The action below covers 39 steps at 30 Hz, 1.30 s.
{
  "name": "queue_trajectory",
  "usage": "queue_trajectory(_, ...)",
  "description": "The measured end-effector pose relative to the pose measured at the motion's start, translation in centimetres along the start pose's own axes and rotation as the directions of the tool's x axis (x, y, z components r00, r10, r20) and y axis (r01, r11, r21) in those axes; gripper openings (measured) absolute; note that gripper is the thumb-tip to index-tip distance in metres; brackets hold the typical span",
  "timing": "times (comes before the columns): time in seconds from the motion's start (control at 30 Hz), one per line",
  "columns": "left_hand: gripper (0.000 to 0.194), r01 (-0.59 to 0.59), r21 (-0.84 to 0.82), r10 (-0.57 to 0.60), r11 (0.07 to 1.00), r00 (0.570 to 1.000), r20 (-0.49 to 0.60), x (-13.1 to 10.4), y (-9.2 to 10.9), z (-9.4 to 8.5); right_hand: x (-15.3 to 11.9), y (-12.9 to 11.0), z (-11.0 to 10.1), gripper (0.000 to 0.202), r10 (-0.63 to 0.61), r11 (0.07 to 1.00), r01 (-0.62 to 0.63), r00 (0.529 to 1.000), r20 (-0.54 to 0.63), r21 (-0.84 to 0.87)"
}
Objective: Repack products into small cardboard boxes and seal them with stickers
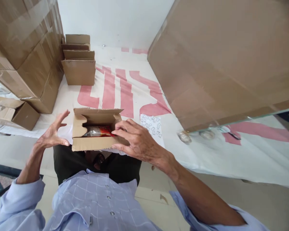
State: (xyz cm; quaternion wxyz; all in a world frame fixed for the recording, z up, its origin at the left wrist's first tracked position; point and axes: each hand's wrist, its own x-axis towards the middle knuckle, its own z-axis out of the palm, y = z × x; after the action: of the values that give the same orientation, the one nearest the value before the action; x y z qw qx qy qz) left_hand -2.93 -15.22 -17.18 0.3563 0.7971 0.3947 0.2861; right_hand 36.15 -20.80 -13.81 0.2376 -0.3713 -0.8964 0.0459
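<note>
An open cardboard box (93, 144) sits at the table's near edge, its flaps raised. Inside lies a red and clear plastic packet (98, 131). My left hand (54, 131) is just left of the box, fingers spread, holding nothing. At the box's right end is my right hand (135, 139), its fingers bent over the right flap and near the packet's red end. Whether those fingertips grip the flap or the packet is hard to tell.
Stacked taped cartons (36, 61) stand at the left, with open small boxes (79, 72) beside them. Another box (26, 115) lies far left. A large carton (219, 64) fills the right. A printed sheet (152, 125) and tape rolls (184, 137) lie on the white cloth (144, 96).
</note>
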Motion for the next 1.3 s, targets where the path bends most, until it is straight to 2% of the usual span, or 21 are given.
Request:
queue_trajectory(0.07,0.15,0.091,-0.083,-0.087,0.992,0.995,0.051,-0.5,-2.1,1.5,-0.5,0.5,-0.2,0.03,0.013,1.0,-0.013,1.0,-0.025,0.019)
queue_trajectory(0.13,0.149,0.116,-0.136,-0.108,0.984,0.992,0.066,-0.4,-3.1,3.7,-1.2,1.2,-0.5,0.026,0.043,0.999,-0.042,0.998,-0.04,0.033)
queue_trajectory(0.23,0.145,0.064,-0.21,-0.066,0.976,0.998,-0.003,0.4,-2.7,6.8,-2.5,2.9,-1.1,0.022,0.134,0.99,-0.132,0.99,-0.053,0.039)
queue_trajectory(0.33,0.149,-0.019,-0.209,-0.006,0.978,0.993,-0.114,1.3,-1.0,8.5,-3.9,5.0,-1.7,0.027,0.239,0.97,-0.237,0.97,-0.039,0.046)
queue_trajectory(0.5,0.142,-0.068,-0.183,0.031,0.981,0.98,-0.195,2.0,1.1,9.3,-5.2,6.9,-2.0,0.039,0.331,0.943,-0.331,0.944,0.009,0.042)
queue_trajectory(0.63,0.133,-0.062,-0.16,0.03,0.985,0.98,-0.197,2.1,2.1,9.4,-4.5,7.0,-2.0,0.039,0.294,0.956,-0.294,0.956,0.011,-0.006)
queue_trajectory(0.77,0.115,-0.101,-0.108,0.076,0.989,0.974,-0.215,2.1,2.9,9.1,-3.1,6.9,-2.2,0.032,0.244,0.97,-0.244,0.97,0.01,-0.024)
queue_trajectory(0.9,0.102,-0.153,-0.055,0.136,0.987,0.961,-0.239,1.9,3.5,8.9,-1.3,5.7,-2.9,0.023,0.202,0.979,-0.2,0.977,-0.073,0.032)
queue_trajectory(1.07,0.101,-0.172,0.038,0.177,0.984,0.957,-0.228,2.1,4.8,9.1,2.3,0.3,-5.5,0.017,0.174,0.982,-0.151,0.957,-0.232,0.115)
queue_trajectory(1.13,0.1,-0.172,0.077,0.186,0.982,0.955,-0.23,2.5,5.7,9.4,3.9,-2.0,-6.4,0.018,0.097,0.993,-0.081,0.975,-0.202,0.085)
queue_trajectory(1.2,0.099,-0.177,0.108,0.199,0.978,0.949,-0.245,2.9,6.6,9.8,5.3,-3.4,-6.7,0.021,0.013,0.999,-0.009,0.992,-0.124,0.035)
queue_trajectory(1.3,0.099,-0.188,0.141,0.22,0.972,0.939,-0.266,3.4,7.6,10.4,6.5,-3.9,-6.2,0.026,-0.057,0.993,0.059,0.998,0.021,-0.1)
